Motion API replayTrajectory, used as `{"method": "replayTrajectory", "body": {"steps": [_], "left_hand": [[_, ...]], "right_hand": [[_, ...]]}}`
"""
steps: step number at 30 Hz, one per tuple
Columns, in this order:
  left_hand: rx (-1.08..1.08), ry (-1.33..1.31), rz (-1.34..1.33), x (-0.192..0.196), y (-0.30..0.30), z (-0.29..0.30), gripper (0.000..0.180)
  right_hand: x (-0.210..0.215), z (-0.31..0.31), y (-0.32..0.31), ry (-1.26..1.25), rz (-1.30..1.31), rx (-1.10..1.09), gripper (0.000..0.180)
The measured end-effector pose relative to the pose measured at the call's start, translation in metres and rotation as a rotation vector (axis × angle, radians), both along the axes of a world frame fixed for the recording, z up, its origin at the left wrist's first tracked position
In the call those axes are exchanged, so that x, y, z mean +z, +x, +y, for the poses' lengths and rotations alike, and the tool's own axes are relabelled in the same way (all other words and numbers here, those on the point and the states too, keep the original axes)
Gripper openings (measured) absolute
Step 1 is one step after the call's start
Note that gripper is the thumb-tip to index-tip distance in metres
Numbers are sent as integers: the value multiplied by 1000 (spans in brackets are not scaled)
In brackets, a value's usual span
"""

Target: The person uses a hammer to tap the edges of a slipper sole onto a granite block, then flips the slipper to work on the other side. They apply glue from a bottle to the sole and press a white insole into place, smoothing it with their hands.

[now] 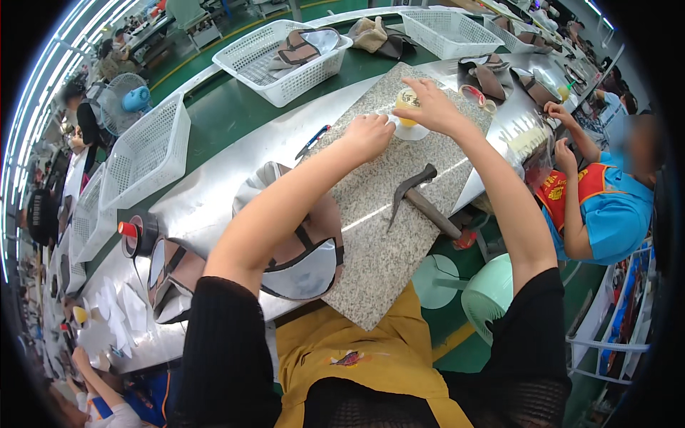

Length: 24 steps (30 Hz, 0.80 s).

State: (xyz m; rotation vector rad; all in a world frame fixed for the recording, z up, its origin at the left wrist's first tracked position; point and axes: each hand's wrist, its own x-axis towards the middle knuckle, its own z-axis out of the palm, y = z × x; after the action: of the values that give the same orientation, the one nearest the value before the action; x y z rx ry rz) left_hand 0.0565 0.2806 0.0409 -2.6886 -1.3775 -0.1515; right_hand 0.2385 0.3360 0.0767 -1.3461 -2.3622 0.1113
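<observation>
At the far end of a speckled stone slab (378, 250), my right hand (434, 107) curves its thumb and fingers round a small round yellow pot (407, 100). A pale, clear base (412, 133) shows under the pot. My left hand (369, 137) is closed beside it, fingers curled, and what they hold, if anything, is hidden. A hammer (432, 212) with a curved claw head lies on the slab below my hands. Left of the slab is a blue and black utility knife (312, 142). Under my left forearm sits a brown and silver-lined fabric piece (307, 250).
White plastic baskets (285, 85) stand along the table's far side. A tape roll (477, 95) and sewn pieces (481, 77) lie beyond the slab. A co-worker in blue (614, 207) sits at the right. A green fan (489, 292) stands below the slab's right edge.
</observation>
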Motion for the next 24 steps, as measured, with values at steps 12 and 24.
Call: {"method": "replayTrajectory", "body": {"steps": [12,24], "left_hand": [[-12,-87,34,-12,17,20,29],[-21,-151,-384,64,-25,-32,25]], "right_hand": [[18,14,105,-488,825,-300,57],[54,-171,127,-897,1382,66,52]]}}
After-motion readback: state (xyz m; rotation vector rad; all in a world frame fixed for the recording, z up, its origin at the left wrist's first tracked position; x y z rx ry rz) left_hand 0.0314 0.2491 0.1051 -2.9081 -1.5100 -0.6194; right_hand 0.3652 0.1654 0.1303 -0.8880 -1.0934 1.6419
